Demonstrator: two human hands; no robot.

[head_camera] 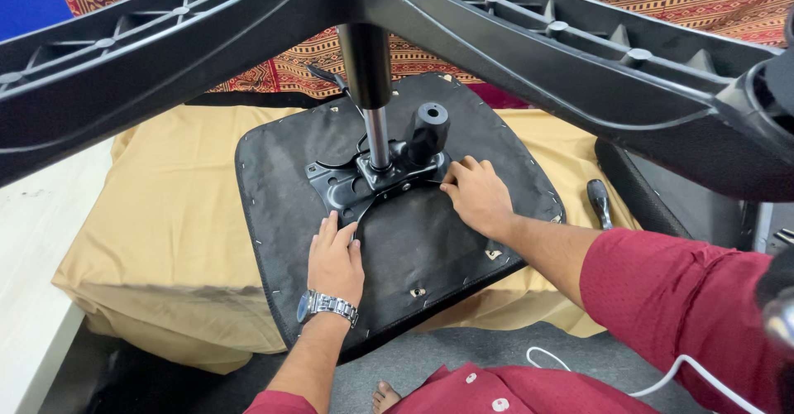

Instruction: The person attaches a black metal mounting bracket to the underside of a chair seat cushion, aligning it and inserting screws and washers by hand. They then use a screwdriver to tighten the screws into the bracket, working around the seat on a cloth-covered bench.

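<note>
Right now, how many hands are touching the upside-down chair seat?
2. The left hand, wearing a metal wristwatch, lies flat on the black seat underside below the metal mounting plate. The right hand rests at the plate's right edge.

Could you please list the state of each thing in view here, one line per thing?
Seat pan: upside down on the tan-covered table.
Metal mounting plate: lying on the seat underside.
Gas cylinder: upright in the plate.
Star base: on top of the cylinder, legs spread.
Left hand: flat on the seat, open.
Right hand: fingertips at the plate's edge.
Screwdriver: lying untouched.
</note>
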